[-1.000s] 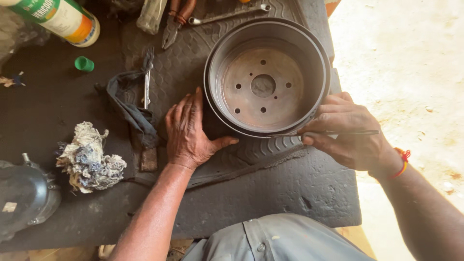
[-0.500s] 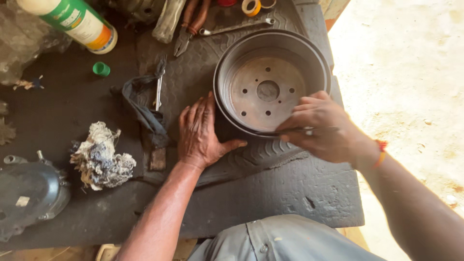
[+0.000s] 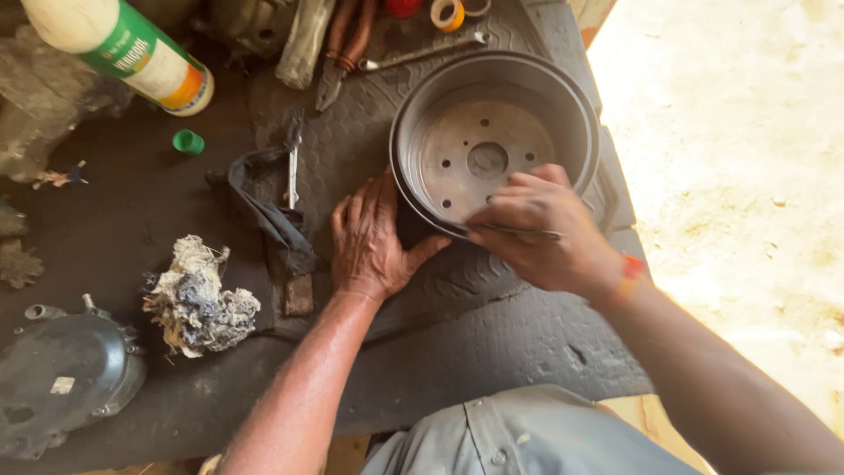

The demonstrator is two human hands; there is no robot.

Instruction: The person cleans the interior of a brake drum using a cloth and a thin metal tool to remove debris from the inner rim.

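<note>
Dark worktop [image 3: 492, 352] carries a brake drum [image 3: 492, 145] near its far right corner, likely heavy, rigid, best gripped by the rim. Left hand [image 3: 374, 237] flat beside it; right hand [image 3: 541, 233] pinches a thin tool [image 3: 519, 231].

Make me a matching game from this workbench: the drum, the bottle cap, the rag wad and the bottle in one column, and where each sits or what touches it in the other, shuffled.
Things:
1. drum
2. cap
3. rag wad
4. bottle

Descriptions:
A. lying on its side at the far left corner
B. small, green, alone on the dark mat
C. crumpled, left of the left hand
D. round, metal, with the right hand over its near rim

Pairs: 1-D, 2-B, 3-C, 4-A
</note>
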